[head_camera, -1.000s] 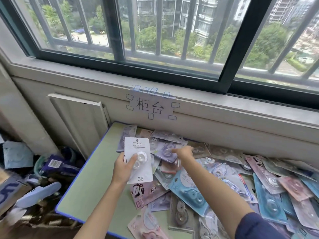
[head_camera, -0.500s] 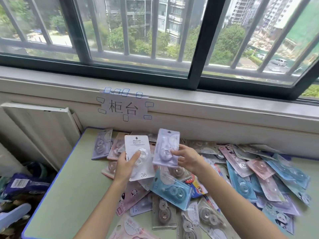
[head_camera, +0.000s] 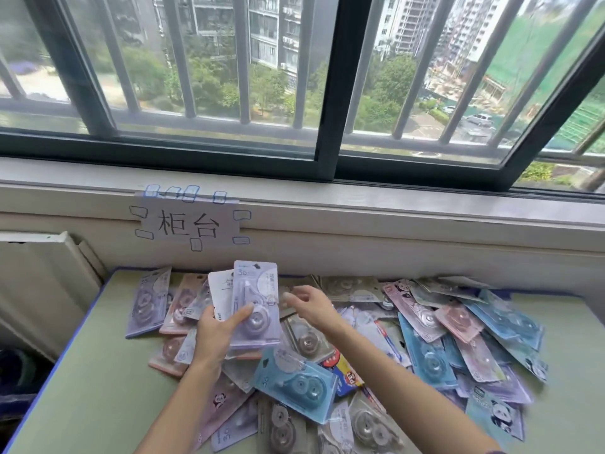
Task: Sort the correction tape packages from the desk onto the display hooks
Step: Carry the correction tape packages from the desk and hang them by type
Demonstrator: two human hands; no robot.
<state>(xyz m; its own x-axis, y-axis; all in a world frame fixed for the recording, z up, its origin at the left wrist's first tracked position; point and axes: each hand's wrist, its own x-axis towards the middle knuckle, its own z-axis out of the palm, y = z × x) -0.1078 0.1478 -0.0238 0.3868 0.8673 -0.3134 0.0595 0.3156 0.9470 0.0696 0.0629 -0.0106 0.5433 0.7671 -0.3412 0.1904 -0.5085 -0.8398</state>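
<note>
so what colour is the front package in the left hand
Pale purple package, stacked in front of a white one in the left hand; seen in the head view.

There is only the one view, taken from the person's head, so it looks forward and down from where they stand at the near edge of the desk (head_camera: 82, 371). It faces the wall under the window (head_camera: 327, 93), with the paper sign (head_camera: 188, 226) about mid-height and the street and buildings outside filling the top half. The camera sits close over both forearms, which enter from the bottom edge, and its wide lens bends the window frame outward.
</note>
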